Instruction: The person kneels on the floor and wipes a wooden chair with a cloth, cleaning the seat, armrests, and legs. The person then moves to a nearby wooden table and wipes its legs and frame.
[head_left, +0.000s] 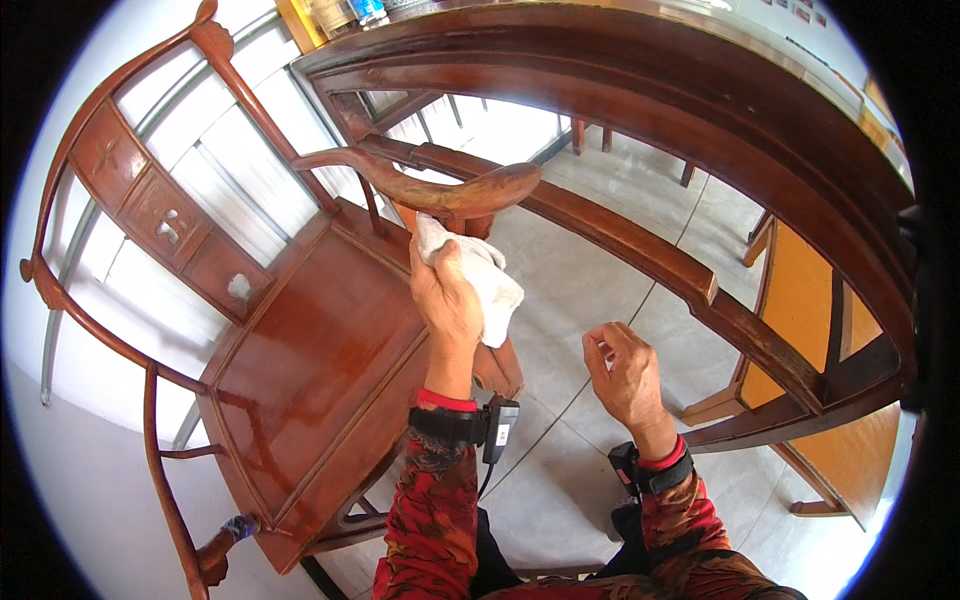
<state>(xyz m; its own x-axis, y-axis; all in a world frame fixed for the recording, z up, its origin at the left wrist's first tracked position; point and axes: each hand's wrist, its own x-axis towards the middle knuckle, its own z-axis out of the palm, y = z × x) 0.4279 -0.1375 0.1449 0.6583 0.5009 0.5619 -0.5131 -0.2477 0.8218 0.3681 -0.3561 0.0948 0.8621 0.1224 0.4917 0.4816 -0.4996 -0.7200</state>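
My left hand (448, 292) grips a folded white cloth (491, 289) just beneath the curved end of a wooden armrest (457, 193). In this view the cloth overlaps the post under that armrest, and the hand hides part of where they meet. The armrest belongs to a reddish-brown wooden armchair, whose glossy seat (322, 322) lies to the left of the hand. Carved panels with cut-outs decorate its backrest (161, 214). To the right, above the floor, my right hand (624, 371) has its fingers curled in, with nothing visible in them.
A dark wooden table (600, 52) arches across the top and right, with a worn lower rail (622, 232) beyond my hands. Bottles (334, 16) stand on its far left corner. Yellow-topped wooden seats (795, 307) are at the right. Grey tiles (555, 420) cover the floor.
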